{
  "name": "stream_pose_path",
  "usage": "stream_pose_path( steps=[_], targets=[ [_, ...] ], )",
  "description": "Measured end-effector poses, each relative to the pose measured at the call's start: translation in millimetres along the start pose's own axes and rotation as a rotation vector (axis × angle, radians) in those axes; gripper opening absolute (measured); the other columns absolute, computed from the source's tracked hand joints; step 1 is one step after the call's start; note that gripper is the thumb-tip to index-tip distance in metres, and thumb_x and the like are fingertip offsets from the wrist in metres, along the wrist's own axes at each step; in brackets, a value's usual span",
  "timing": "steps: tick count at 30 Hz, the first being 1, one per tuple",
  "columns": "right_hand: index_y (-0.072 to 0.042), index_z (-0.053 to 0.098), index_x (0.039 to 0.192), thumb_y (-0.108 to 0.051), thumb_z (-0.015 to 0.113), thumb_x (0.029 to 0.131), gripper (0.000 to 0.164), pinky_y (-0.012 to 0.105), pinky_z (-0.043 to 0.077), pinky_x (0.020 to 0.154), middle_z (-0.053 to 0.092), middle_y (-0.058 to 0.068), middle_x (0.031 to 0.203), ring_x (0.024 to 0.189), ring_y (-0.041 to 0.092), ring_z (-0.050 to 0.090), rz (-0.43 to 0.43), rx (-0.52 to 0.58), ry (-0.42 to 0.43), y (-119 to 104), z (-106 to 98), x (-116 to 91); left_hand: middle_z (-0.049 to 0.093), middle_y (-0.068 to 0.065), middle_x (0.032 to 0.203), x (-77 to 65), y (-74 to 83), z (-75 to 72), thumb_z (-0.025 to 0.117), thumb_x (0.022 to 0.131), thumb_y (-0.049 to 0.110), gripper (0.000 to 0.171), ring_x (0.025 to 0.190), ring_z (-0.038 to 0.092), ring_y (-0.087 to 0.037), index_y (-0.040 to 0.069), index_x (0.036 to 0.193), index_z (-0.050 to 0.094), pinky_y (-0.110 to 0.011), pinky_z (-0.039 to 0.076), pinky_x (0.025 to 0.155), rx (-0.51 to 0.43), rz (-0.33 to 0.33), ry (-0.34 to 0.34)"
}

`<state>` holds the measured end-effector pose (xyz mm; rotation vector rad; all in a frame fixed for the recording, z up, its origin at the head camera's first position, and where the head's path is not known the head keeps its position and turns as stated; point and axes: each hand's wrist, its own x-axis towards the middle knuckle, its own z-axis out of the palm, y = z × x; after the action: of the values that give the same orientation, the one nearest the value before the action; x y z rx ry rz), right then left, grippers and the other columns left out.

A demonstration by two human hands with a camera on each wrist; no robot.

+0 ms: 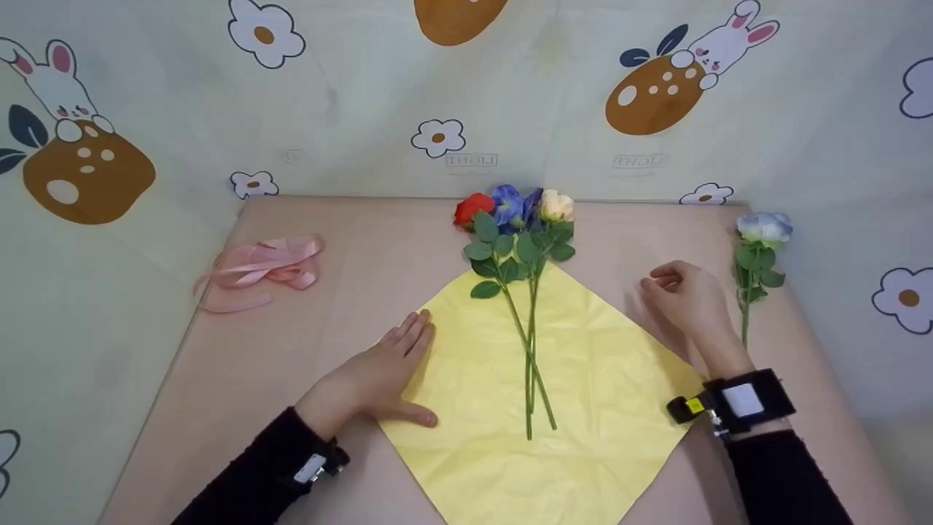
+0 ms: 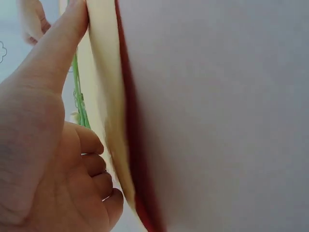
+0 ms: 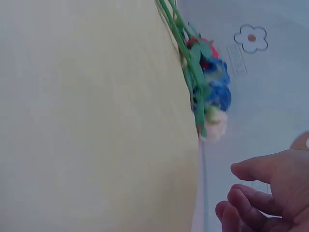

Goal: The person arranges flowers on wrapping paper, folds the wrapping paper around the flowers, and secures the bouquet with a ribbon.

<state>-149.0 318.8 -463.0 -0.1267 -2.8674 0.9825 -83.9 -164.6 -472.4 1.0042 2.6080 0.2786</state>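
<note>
A sheet of yellow wrapping paper (image 1: 612, 394) lies with one corner pointing to the back. On it rest artificial flowers with crossing green stems: a red rose (image 1: 472, 211), blue flowers (image 1: 506, 205) and a cream rose (image 1: 557, 207), their heads past the back corner. My left hand (image 1: 372, 375) rests on the paper's left corner, thumb spread from the fingers. In the left wrist view, that thumb (image 2: 55, 53) lies along the paper's edge. My right hand (image 1: 689, 299) hovers beyond the paper's right edge, fingers loosely bent; the right wrist view shows nothing between thumb and fingers (image 3: 258, 200).
A loose heap of pink ribbon (image 1: 270, 264) lies at the table's back left. At the right edge, beside my right hand, lies a pale blue flower (image 1: 764, 228) with a leafy stem. A printed cloth (image 1: 364, 95) hangs behind the pinkish-brown table (image 1: 291, 350).
</note>
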Motion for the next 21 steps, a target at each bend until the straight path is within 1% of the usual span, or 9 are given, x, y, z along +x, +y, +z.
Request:
stream_pose_path(
  steps=[3, 5, 8, 11, 14, 16, 18, 21],
  targets=[
    [0.001, 0.067, 0.121, -0.03, 0.069, 0.1, 0.037, 0.049, 0.051, 0.086, 0.068, 0.023, 0.111, 0.104, 0.04, 0.064, 0.068, -0.043, 0.013, 24.1, -19.0, -0.2, 0.003, -0.027, 0.17, 1.4, -1.1, -2.2, 0.071, 0.082, 0.074, 0.129, 0.158, 0.006, -0.043, -0.008, 0.162, 0.013, -0.052, 0.022, 0.125, 0.002, -0.009, 0.007],
    [0.003, 0.065, 0.123, -0.03, 0.067, 0.101, 0.04, 0.051, 0.052, 0.086, 0.066, 0.025, 0.115, 0.106, 0.042, 0.062, 0.122, -0.062, 0.022, 36.5, -28.6, -1.3, 0.001, -0.026, 0.171, 3.0, -1.9, -3.1, 0.07, 0.082, 0.075, 0.128, 0.158, 0.004, -0.042, -0.006, 0.163, 0.011, -0.051, 0.02, 0.125, 0.001, -0.013, 0.006],
    [0.005, 0.062, 0.127, -0.034, 0.065, 0.101, 0.047, 0.051, 0.052, 0.085, 0.062, 0.027, 0.119, 0.107, 0.043, 0.058, 0.203, -0.104, 0.032, 50.9, -38.9, -4.0, -0.001, -0.025, 0.171, 7.0, -3.5, -3.1, 0.068, 0.082, 0.078, 0.13, 0.158, 0.002, -0.041, -0.005, 0.163, 0.009, -0.05, 0.019, 0.126, 0.029, -0.018, 0.008],
    [0.008, 0.057, 0.132, -0.041, 0.066, 0.1, 0.059, 0.051, 0.052, 0.083, 0.058, 0.03, 0.122, 0.107, 0.044, 0.055, 0.264, -0.134, 0.026, 61.3, -45.7, -6.5, -0.005, -0.024, 0.171, 11.0, -4.6, -2.3, 0.064, 0.081, 0.082, 0.133, 0.159, -0.001, -0.039, -0.004, 0.164, 0.006, -0.048, 0.017, 0.127, 0.055, -0.025, 0.007],
    [0.011, 0.053, 0.134, -0.047, 0.067, 0.098, 0.071, 0.051, 0.052, 0.081, 0.056, 0.03, 0.121, 0.106, 0.044, 0.053, 0.3, -0.162, 0.0, 68.2, -48.5, -7.9, -0.006, -0.023, 0.171, 13.8, -5.0, -1.2, 0.062, 0.079, 0.085, 0.135, 0.159, -0.002, -0.038, -0.003, 0.164, 0.003, -0.047, 0.017, 0.127, 0.068, -0.031, 0.004],
    [0.013, 0.052, 0.134, -0.05, 0.068, 0.097, 0.075, 0.049, 0.052, 0.08, 0.057, 0.031, 0.121, 0.106, 0.043, 0.053, 0.307, -0.177, -0.017, 70.8, -48.2, -8.1, -0.006, -0.024, 0.171, 14.8, -5.0, -0.6, 0.06, 0.079, 0.087, 0.136, 0.159, -0.001, -0.039, -0.004, 0.164, 0.004, -0.047, 0.018, 0.126, 0.074, -0.027, 0.007],
    [0.013, 0.054, 0.132, -0.05, 0.068, 0.096, 0.074, 0.047, 0.052, 0.079, 0.058, 0.03, 0.119, 0.105, 0.042, 0.054, 0.312, -0.182, -0.031, 71.8, -47.2, -8.2, -0.004, -0.025, 0.171, 15.7, -4.8, 0.0, 0.059, 0.078, 0.089, 0.137, 0.158, 0.0, -0.04, -0.005, 0.163, 0.006, -0.048, 0.02, 0.126, 0.084, -0.021, 0.017],
    [0.011, 0.059, 0.128, -0.048, 0.068, 0.097, 0.067, 0.046, 0.052, 0.077, 0.062, 0.03, 0.117, 0.103, 0.042, 0.057, 0.313, -0.188, -0.035, 72.0, -46.4, -8.6, -0.002, -0.027, 0.171, 17.0, -4.4, 0.5, 0.057, 0.077, 0.091, 0.138, 0.159, 0.003, -0.041, -0.006, 0.163, 0.008, -0.05, 0.022, 0.125, 0.101, -0.009, 0.029]
  ],
)
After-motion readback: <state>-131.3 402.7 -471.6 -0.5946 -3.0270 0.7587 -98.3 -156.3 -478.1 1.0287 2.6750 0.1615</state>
